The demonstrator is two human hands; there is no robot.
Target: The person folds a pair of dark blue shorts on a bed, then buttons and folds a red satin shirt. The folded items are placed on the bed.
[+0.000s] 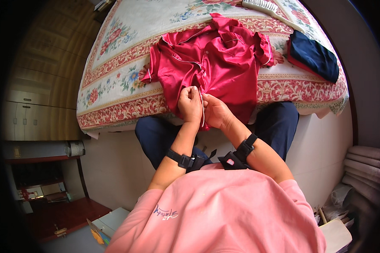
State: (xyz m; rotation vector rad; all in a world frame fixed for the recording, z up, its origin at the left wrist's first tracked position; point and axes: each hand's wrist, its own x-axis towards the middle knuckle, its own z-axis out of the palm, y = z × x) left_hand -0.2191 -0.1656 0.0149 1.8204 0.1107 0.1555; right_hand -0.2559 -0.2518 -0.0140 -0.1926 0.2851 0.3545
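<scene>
A red satin short-sleeved shirt with white piping and a button front lies spread on a floral bedspread. My left hand pinches the white-piped front edge of the shirt near its lower end. Close beside it, my right hand has its thumb and fingers on the other side of the same front opening. The fingertips of both hands nearly meet, and they partly hide the cloth between them. Below the hands, the shirt's hem hangs over the bed's edge.
Folded navy and red satin cloth lies right of the shirt, below a white bed brush. My knees touch the area by the bed's edge. Wooden cabinets stand left; a stack of folded grey padding is at right.
</scene>
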